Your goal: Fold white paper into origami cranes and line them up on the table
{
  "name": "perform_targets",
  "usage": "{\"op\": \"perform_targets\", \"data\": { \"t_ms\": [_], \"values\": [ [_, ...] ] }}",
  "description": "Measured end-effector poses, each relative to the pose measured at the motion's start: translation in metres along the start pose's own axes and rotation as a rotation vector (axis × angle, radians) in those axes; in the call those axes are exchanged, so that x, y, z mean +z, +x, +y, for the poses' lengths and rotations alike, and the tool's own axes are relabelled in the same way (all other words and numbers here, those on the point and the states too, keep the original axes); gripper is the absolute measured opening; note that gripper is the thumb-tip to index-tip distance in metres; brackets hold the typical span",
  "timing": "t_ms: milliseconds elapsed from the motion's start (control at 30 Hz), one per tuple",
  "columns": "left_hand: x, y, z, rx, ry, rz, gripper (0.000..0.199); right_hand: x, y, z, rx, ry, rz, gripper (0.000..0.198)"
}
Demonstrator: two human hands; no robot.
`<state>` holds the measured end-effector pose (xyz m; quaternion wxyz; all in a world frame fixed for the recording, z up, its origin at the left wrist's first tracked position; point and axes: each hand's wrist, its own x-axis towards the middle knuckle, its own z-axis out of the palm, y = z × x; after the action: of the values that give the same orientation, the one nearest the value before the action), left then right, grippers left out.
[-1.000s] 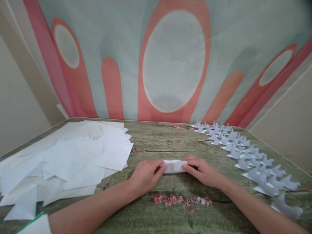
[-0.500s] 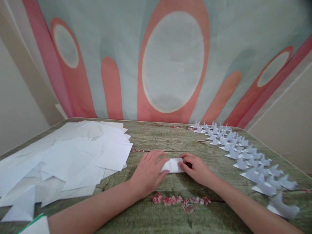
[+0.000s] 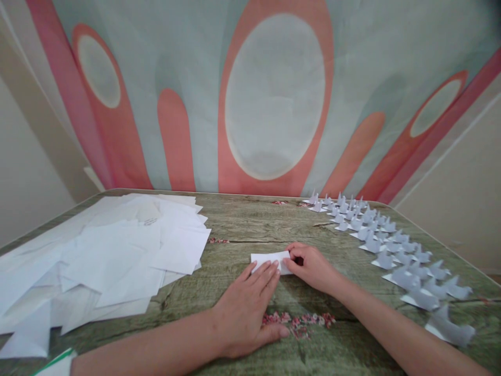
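A small folded strip of white paper point(image 3: 261, 259) lies on the wood-patterned table point(image 3: 235, 216) in front of me. My left hand point(image 3: 250, 308) rests flat over its near edge, fingers stretched out on the paper and thumb spread toward me. At the strip's right end, my right hand point(image 3: 311, 265) pinches the paper between thumb and fingers. The fingertips of both hands hide parts of the strip.
Loose white paper sheets point(image 3: 117, 256) are heaped on the left side of the table. Several folded white paper figures point(image 3: 383, 260) stand in rows along the right edge. A patterned backdrop point(image 3: 203, 130) hangs behind the table.
My left hand has let go of the strip's left end, moved nearer to me and flattened onto the paper. My right hand keeps its pinch. The view has shifted slightly.
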<state>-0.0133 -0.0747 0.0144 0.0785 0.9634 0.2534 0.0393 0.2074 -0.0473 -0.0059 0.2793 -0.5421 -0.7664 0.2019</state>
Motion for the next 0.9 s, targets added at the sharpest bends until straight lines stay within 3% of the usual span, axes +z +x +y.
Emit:
{"op": "perform_targets", "data": {
  "t_ms": [333,467,600,900],
  "values": [
    [0.0018,0.0,-0.0001,-0.011,-0.037,-0.021,0.076,0.0015,0.001,0.0004,0.002,0.007,0.024,0.024],
    [0.0007,-0.0002,0.0007,-0.019,-0.061,-0.03,0.077,0.0034,-0.0006,0.0019,0.07,0.003,0.045,0.005],
    [0.0009,0.0002,0.0012,-0.029,-0.069,-0.03,0.076,0.0065,-0.0023,0.0039,0.071,0.057,0.059,0.028],
    [0.0034,-0.0006,0.0051,-0.05,0.003,0.009,0.065,0.0077,-0.0051,0.006,0.0,0.079,0.042,0.014]
  ]
}}
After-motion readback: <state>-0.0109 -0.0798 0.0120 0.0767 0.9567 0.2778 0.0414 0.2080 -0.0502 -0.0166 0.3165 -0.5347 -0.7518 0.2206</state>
